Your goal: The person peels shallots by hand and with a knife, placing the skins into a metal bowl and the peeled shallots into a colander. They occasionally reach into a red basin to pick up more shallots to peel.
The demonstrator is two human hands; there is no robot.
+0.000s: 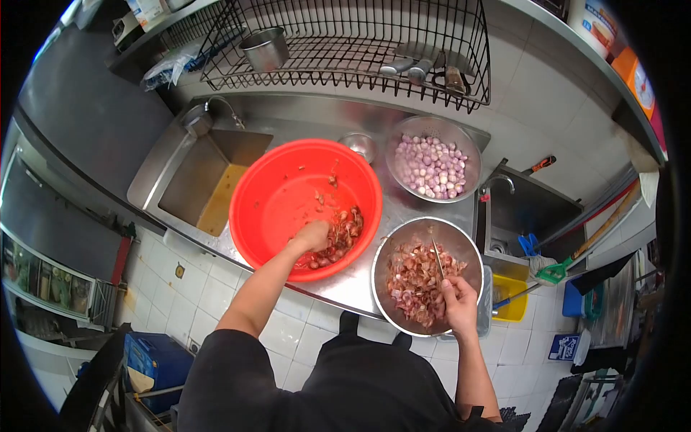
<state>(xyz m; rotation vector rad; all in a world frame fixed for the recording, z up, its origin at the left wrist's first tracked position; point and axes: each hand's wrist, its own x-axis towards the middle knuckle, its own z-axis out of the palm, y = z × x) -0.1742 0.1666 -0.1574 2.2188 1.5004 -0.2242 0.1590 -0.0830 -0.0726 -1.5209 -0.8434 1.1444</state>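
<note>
My left hand (pixel 312 236) reaches into a large red plastic basin (pixel 263 180), at the edge of a heap of wet, unpeeled shallots (pixel 345 234). Its fingers point down and are mostly hidden, so their grip does not show. Over a steel bowl (pixel 381 288) on the right, my right hand (pixel 459 301) is closed round a small knife (pixel 437 257), its blade pointing away from me. Reddish-brown shallot skins (pixel 414 281) fill much of that bowl. Behind it stands a steel colander (pixel 405 180) holding many peeled, pale purple shallots (pixel 435 162).
Behind the basin sits a small metal bowl (pixel 358 146). A steel sink (pixel 180 183) lies left, another sink (pixel 529 209) right. The wire rack (pixel 345 65) above carries a metal pot (pixel 265 50) and several knives. A yellow tub (pixel 512 306) stands low at right.
</note>
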